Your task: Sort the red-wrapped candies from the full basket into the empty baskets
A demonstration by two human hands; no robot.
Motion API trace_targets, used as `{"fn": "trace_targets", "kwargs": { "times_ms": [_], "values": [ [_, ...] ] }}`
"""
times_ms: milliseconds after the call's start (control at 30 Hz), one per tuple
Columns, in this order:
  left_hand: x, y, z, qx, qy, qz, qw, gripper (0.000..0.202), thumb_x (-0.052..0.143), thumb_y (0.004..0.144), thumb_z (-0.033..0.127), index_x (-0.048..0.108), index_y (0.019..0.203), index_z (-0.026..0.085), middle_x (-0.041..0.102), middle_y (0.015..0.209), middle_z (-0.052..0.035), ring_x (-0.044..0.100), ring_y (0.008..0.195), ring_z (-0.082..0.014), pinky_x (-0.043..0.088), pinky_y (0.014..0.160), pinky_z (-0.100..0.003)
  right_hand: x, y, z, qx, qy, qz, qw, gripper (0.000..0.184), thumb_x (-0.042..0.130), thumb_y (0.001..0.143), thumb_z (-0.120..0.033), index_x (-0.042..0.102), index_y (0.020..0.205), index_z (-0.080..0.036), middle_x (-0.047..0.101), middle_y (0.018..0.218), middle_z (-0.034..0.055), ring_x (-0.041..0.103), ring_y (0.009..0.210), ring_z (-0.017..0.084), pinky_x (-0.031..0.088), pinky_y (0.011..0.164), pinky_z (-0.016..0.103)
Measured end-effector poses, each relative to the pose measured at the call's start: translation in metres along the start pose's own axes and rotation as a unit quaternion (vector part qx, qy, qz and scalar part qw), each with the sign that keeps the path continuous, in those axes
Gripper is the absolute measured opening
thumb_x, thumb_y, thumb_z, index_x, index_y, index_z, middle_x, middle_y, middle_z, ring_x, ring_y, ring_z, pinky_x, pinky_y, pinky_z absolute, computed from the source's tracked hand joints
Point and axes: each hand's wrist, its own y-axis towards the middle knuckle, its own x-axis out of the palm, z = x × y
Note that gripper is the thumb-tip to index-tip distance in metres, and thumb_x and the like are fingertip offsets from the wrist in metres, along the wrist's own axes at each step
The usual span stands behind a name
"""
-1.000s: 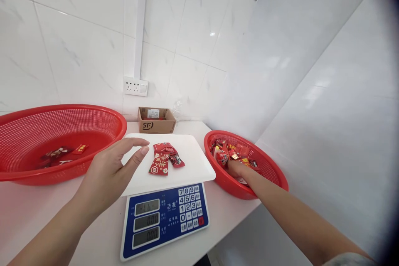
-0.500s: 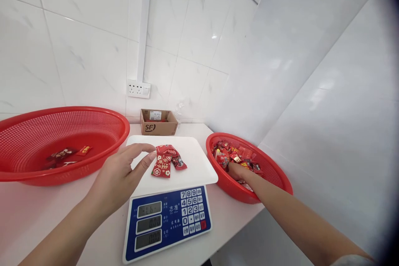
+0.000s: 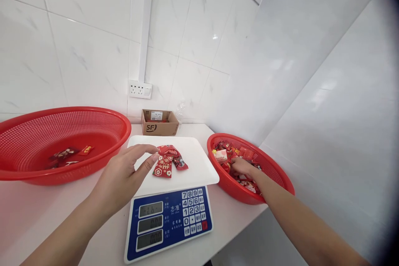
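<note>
Many glossy packets (image 3: 221, 156) surround the right fingers (image 3: 236, 166) in a perforated basket (image 3: 277, 173).

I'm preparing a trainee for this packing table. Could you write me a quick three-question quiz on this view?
1. Fill in: the big letters on the front of the cardboard box read ____.
2. Which does the right grip reach into? A, the cardboard box; B, the red basket on the left; C, the red basket on the right.
3. True or false: red packets lie on the white tray.

Key: 1, SF; 2, C; 3, true.
</note>
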Motion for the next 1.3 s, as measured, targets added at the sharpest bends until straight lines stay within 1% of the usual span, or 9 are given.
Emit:
{"fn": "trace_targets", "kwargs": {
  "times_ms": [100,300,600,733,900,1000,1100,1200,1300],
  "values": [
    [0.0,0.0,-0.001,-0.003,-0.004,0.0,1.0,0.036,0.041,0.084,0.053,0.063,0.095,0.027,0.069,0.094,0.0018,0.057,0.064,-0.0163,0.043,0.054,-0.025,-0.002,-0.006,-0.007,0.039,0.089,-0.014,0.995,0.021,0.05,0.061,-0.001,0.052,0.073,-0.019,0.057,0.056,-0.001,0.06,0.055,0.014,0.052,0.057,0.026],
    [0.001,0.0,0.0,-0.004,-0.003,-0.003,1.0,0.035,0.041,0.084,0.052,0.063,0.095,0.028,0.068,0.097,0.0023,0.058,0.064,-0.0159,0.044,0.055,-0.024,-0.009,-0.011,-0.019,0.046,0.216,-0.004,0.975,0.056,0.044,0.066,0.002,0.049,0.114,-0.025,0.063,0.079,-0.0003,0.062,0.064,0.009,0.053,0.07,0.023],
    [0.003,0.0,-0.002,0.002,0.021,-0.006,1.0,0.036,0.04,0.085,0.053,0.063,0.096,0.028,0.069,0.094,0.0018,0.051,0.051,-0.0131,0.043,0.053,-0.025,-0.013,-0.004,-0.024,0.001,0.241,0.066,0.968,0.028,0.046,0.077,-0.014,0.061,0.1,-0.018,0.063,0.108,0.0069,0.063,0.089,0.016,0.053,0.072,0.024],
    [0.002,-0.001,-0.001,0.002,0.025,-0.01,1.0,0.037,0.039,0.085,0.054,0.063,0.095,0.027,0.069,0.093,0.0009,0.049,0.047,-0.0121,0.043,0.052,-0.026,-0.016,-0.003,-0.022,-0.035,0.183,0.151,0.971,0.022,0.048,0.08,-0.022,0.06,0.098,-0.018,0.061,0.111,0.0081,0.059,0.099,0.02,0.051,0.081,0.03],
    [0.002,0.0,-0.002,0.008,0.03,-0.013,0.999,0.036,0.04,0.085,0.052,0.063,0.097,0.027,0.069,0.094,-0.0001,0.051,0.048,-0.0128,0.044,0.051,-0.026,-0.022,-0.005,-0.023,-0.095,0.052,0.264,0.959,0.03,0.05,0.073,-0.014,0.06,0.102,-0.016,0.048,0.125,0.0113,0.03,0.128,0.027,0.028,0.106,0.041],
    [0.003,0.0,-0.003,0.011,0.029,-0.015,0.999,0.036,0.04,0.085,0.052,0.063,0.098,0.027,0.069,0.096,-0.0009,0.053,0.05,-0.0134,0.045,0.051,-0.026,-0.011,-0.012,-0.033,-0.154,-0.007,0.2,0.968,0.026,0.054,0.074,-0.017,0.062,0.099,-0.02,0.051,0.124,0.0079,0.034,0.126,0.024,0.027,0.106,0.036],
    [0.003,-0.001,-0.003,0.007,0.028,-0.022,0.999,0.037,0.04,0.085,0.052,0.063,0.098,0.027,0.068,0.099,-0.001,0.054,0.051,-0.0135,0.046,0.054,-0.026,0.006,-0.023,-0.041,-0.179,-0.05,0.05,0.981,0.017,0.062,0.073,-0.026,0.067,0.088,-0.022,0.064,0.106,0.0055,0.055,0.103,0.024,0.041,0.093,0.034],
    [0.003,0.0,-0.002,0.006,0.029,-0.025,0.999,0.037,0.039,0.086,0.052,0.063,0.099,0.027,0.068,0.1,-0.001,0.054,0.052,-0.0136,0.046,0.055,-0.027,0.016,-0.03,-0.041,-0.162,-0.095,-0.092,0.978,0.03,0.063,0.073,-0.033,0.065,0.102,-0.026,0.061,0.116,0.0058,0.058,0.1,0.026,0.044,0.087,0.037],
    [0.002,0.0,-0.001,-0.001,0.032,-0.027,0.999,0.036,0.04,0.086,0.052,0.062,0.098,0.028,0.068,0.1,-0.0001,0.054,0.052,-0.0135,0.045,0.054,-0.027,0.018,-0.03,-0.033,-0.127,-0.107,-0.112,0.98,0.036,0.063,0.073,-0.033,0.063,0.108,-0.026,0.061,0.116,0.007,0.058,0.098,0.027,0.045,0.083,0.037]
  ]
}}
